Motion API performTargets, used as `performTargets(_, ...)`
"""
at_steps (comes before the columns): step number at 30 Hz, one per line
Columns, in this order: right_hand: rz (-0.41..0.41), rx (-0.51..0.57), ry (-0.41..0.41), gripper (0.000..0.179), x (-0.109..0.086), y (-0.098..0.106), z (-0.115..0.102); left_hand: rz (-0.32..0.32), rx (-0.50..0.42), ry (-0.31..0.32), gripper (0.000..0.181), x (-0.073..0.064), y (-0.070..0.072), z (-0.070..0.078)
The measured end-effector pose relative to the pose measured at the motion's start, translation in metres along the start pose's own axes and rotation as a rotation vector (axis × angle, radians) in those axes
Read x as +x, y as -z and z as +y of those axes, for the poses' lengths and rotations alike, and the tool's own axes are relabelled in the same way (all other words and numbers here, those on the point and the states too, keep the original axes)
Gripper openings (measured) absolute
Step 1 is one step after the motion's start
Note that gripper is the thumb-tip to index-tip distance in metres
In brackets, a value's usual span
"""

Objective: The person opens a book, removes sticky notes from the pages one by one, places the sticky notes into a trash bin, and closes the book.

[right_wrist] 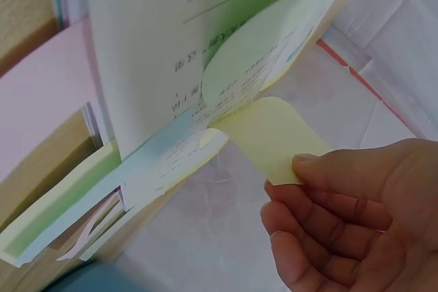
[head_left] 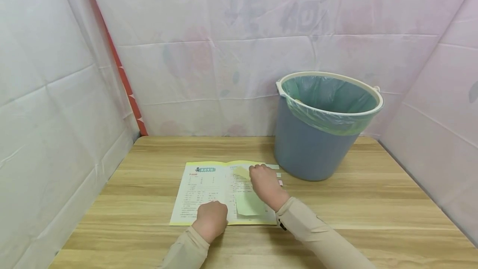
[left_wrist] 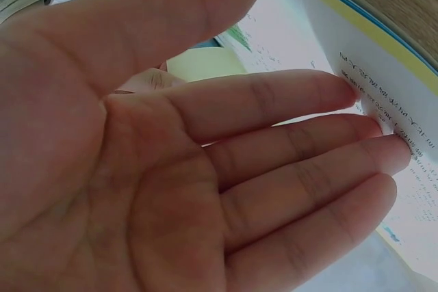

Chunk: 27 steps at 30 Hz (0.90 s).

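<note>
Pale, creased sheeting with a faint print hangs behind and to both sides, and a red strip runs down it in the upper left of the head view. Below it, a wood-grain desk fills the lower part of the frame. Right of centre stands a blue-grey bucket with a cream rim, lined with a translucent green bag folded over the edge. An open booklet lies at the lower centre, printed on both pages, with yellow bands along its top and bottom edges. The right hand, over the right page, pinches a pale yellow note between thumb and index finger, its other fingers curled below; the far end of the note meets the page in the right wrist view. Lower on that same page lies a pale green note. Coloured tabs stick out past the right edge of the booklet, among them a pink tab near the right hand. The left hand lies over the lower part of the left page, near the fold; the left wrist view shows its palm, the fingers extended and the thumb apart from them, holding nothing. Both forearms, in beige sleeves, come in from the bottom of the head view.
</note>
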State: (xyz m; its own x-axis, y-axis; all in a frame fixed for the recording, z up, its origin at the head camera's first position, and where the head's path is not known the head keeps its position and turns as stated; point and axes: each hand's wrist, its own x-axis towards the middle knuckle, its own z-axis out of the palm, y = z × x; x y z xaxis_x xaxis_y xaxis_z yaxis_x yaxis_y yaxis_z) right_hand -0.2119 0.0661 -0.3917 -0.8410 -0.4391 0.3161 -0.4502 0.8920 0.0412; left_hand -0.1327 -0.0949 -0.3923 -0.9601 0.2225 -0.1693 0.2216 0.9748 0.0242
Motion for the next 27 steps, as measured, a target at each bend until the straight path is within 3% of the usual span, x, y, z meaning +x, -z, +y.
performTargets(14,0.041,0.011,-0.035,0.014,-0.003,0.004,0.008,0.014,-0.011,0.005,0.025,0.001,-0.003,-0.001)
performTargets(27,0.185,0.039,-0.087,0.013,-0.003,0.019,0.027,0.03,0.006,-0.001,0.026,0.001,-0.002,-0.001)
